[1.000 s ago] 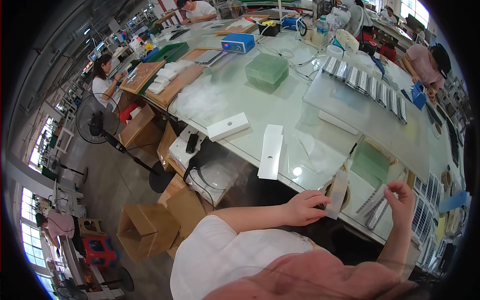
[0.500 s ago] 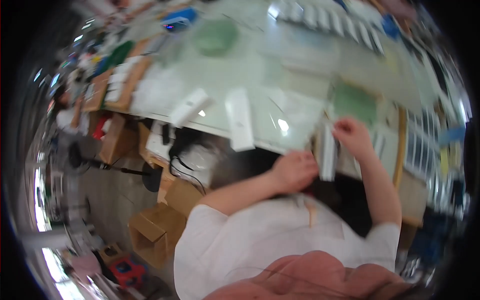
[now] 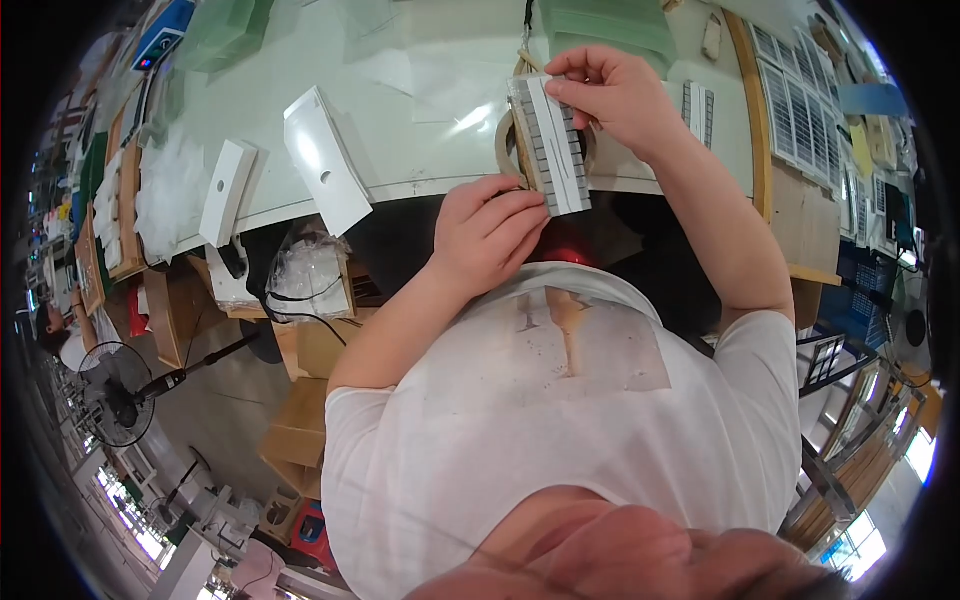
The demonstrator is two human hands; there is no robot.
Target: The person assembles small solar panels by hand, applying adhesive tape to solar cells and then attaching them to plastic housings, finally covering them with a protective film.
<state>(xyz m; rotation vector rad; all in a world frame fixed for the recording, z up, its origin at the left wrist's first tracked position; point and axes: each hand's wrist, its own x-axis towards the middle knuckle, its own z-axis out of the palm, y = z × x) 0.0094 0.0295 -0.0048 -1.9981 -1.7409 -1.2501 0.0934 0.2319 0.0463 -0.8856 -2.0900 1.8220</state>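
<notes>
At the table's near edge I have a narrow striped sheet point(image 3: 558, 150), white down the middle with rows of grey strips along its sides. My left hand point(image 3: 490, 228) is closed on its lower left edge, with the fingertips partly hidden. My right hand point(image 3: 615, 98) pinches at the sheet's top end, thumb and forefinger together. Whether a single strip is between them is too small to tell. Behind the sheet shows part of a roll of tape point(image 3: 507, 148).
Two white cartons, a long one point(image 3: 322, 155) and a shorter one point(image 3: 228, 192), lie left along the table edge. Green film stacks point(image 3: 615, 38) sit at the back. Another striped sheet point(image 3: 698, 112) lies right, before a wooden edge strip point(image 3: 750, 110). A fan point(image 3: 120, 395) stands lower left.
The view has shifted, so table and hands appear elsewhere in the picture. The striped sheet stays between my hands. My right hand remains near its upper end, my left near its lower end.
</notes>
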